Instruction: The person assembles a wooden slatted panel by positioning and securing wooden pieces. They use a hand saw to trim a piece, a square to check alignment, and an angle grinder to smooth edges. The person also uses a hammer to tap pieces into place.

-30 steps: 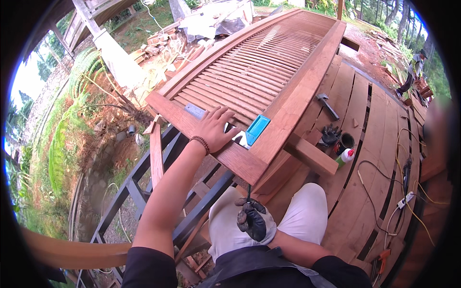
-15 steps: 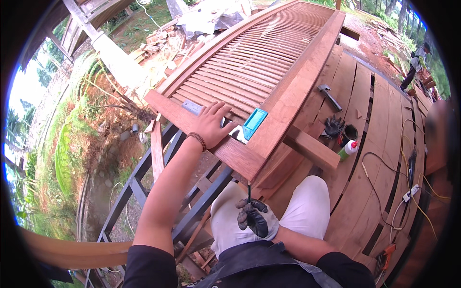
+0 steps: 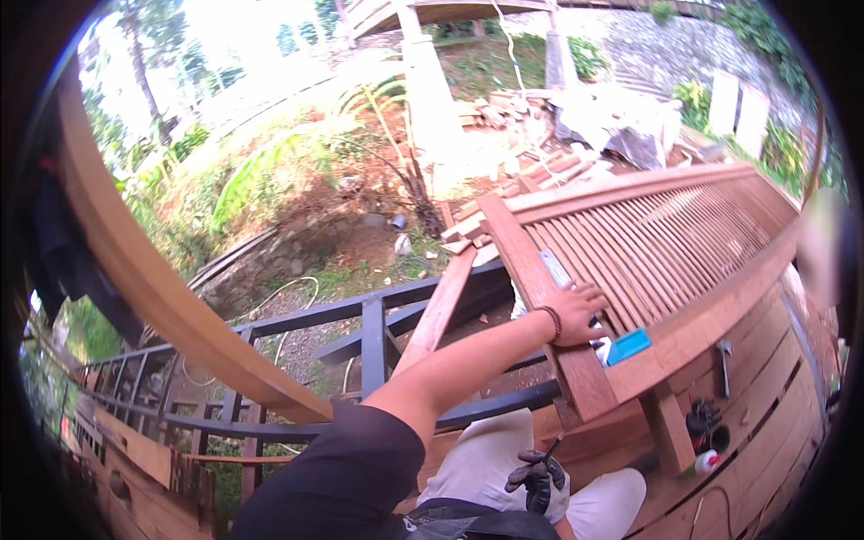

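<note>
My bare left hand [image 3: 579, 315], with a beaded bracelet at the wrist, lies spread over a try square [image 3: 629, 346] with a teal handle. The square's silver blade [image 3: 555, 268] runs under that hand along the end rail of a slatted wooden panel [image 3: 589, 382]. The handle sits near the panel's front corner. My right hand [image 3: 535, 479], in a dark glove, is closed round a thin dark pencil [image 3: 554, 445] with its tip up. It is low in front of my lap, apart from the panel.
Under the panel's end runs a dark metal frame [image 3: 373, 337]. A wooden block [image 3: 668, 432] juts out below the panel. On the plank floor are a hammer [image 3: 724, 369], a dark glove [image 3: 702, 416] and a bottle [image 3: 707, 462]. A curved wooden beam [image 3: 171, 270] passes at left.
The view has swung left, so the panel and both hands appear farther right. My left hand remains on the square, and my right hand still holds the pencil.
</note>
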Available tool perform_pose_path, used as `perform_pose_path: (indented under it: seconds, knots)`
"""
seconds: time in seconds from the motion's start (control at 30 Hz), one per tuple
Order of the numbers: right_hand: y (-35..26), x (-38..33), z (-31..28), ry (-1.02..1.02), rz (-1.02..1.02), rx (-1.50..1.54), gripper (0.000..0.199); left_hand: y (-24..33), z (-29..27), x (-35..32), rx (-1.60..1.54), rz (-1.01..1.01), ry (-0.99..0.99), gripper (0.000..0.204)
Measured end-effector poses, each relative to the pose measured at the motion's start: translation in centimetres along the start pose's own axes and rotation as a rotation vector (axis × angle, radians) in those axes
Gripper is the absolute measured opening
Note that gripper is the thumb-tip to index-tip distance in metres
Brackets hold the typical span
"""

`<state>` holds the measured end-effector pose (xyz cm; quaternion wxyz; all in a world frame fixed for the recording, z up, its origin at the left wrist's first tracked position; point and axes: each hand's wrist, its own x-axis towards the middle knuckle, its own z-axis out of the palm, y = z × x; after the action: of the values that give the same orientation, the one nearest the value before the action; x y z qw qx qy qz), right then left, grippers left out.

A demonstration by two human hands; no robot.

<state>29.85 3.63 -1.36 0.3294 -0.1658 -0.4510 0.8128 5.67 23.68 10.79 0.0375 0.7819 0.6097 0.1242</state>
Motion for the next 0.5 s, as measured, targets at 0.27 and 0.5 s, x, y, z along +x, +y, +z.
perform_pose_path:
  seconds: [0.27,0.5]
  knots:
    - [0.4,4.0,1.3,-0.041,0.119,-0.221,0.046,-0.2,0.3,-0.4,0.032,-0.011,-0.022,0.069]
    - [1.5,11.1,4.6,-0.082,0.168,-0.175,0.028,-0.4,-0.7,-0.1,0.035,-0.038,-0.06,0.066]
